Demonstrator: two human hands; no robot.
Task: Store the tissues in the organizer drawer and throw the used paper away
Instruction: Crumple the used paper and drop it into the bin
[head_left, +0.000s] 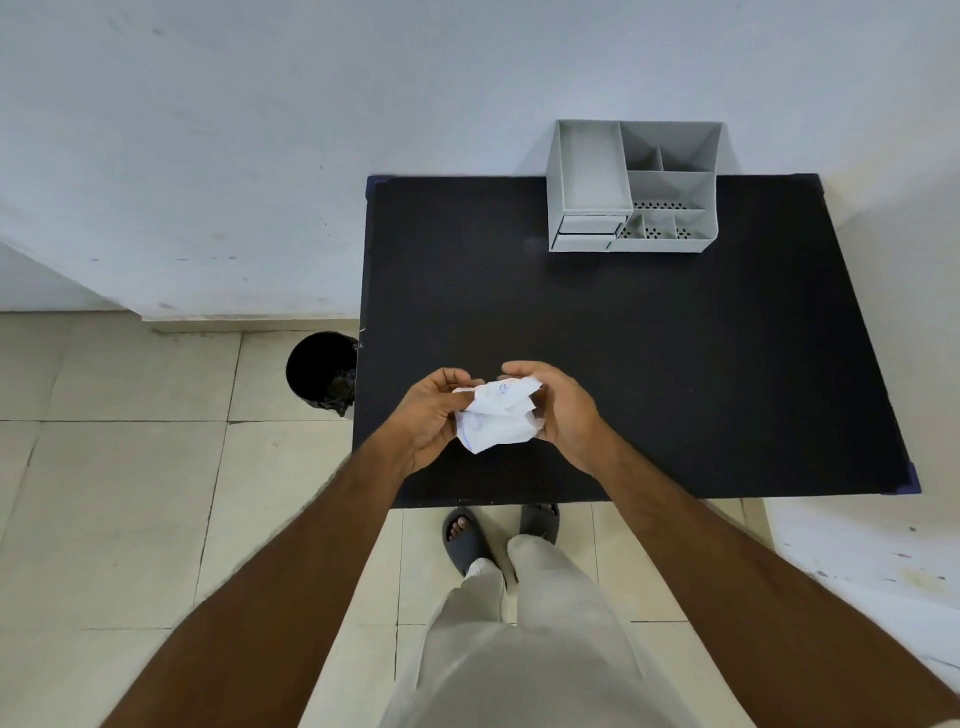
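A crumpled white paper (497, 415) with blue ink marks is held between both my hands above the near-left part of the black table (675, 364). My left hand (428, 418) grips its left side and my right hand (563, 410) grips its right side. A grey desk organizer (634, 187) stands at the table's far edge, with two small drawers (587, 233) at its front left, both pushed in. A black waste bin (322, 371) sits on the floor just left of the table. No tissues are visible.
A pale wall runs behind the table and bin. Beige floor tiles (130, 467) surround the table. My feet in dark sandals (467, 540) stand at the table's near edge. A white surface (857, 561) lies at the right.
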